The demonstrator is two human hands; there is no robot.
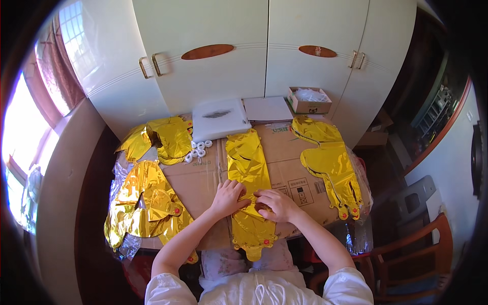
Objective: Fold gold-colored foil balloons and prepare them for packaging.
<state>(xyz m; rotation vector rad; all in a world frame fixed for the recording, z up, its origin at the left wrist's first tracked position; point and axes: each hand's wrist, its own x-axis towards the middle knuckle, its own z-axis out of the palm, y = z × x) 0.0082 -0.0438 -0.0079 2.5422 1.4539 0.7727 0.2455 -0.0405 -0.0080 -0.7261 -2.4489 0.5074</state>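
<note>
A flat, uninflated gold foil balloon (249, 162) lies lengthwise down the middle of the cardboard-covered table, its narrow tabbed end hanging over the near edge by my lap. My left hand (229, 198) is on its left side, fingers curled and pressed on the foil. From the right, my right hand (277, 204) bends its fingers and thumb onto the same balloon, just across from the left. The foil is creased between the two hands. Fingertips are partly hidden in its folds. A small red mark shows near the balloon's near end.
More flat gold foil balloons (333, 162) lie at the right, with others (142, 198) at the left. Small white rolls (198, 151) sit beside a white plastic-wrapped package (219, 119). Behind are a white sheet stack (268, 109) and an open box (310, 104). A wooden chair (417, 254) stands right.
</note>
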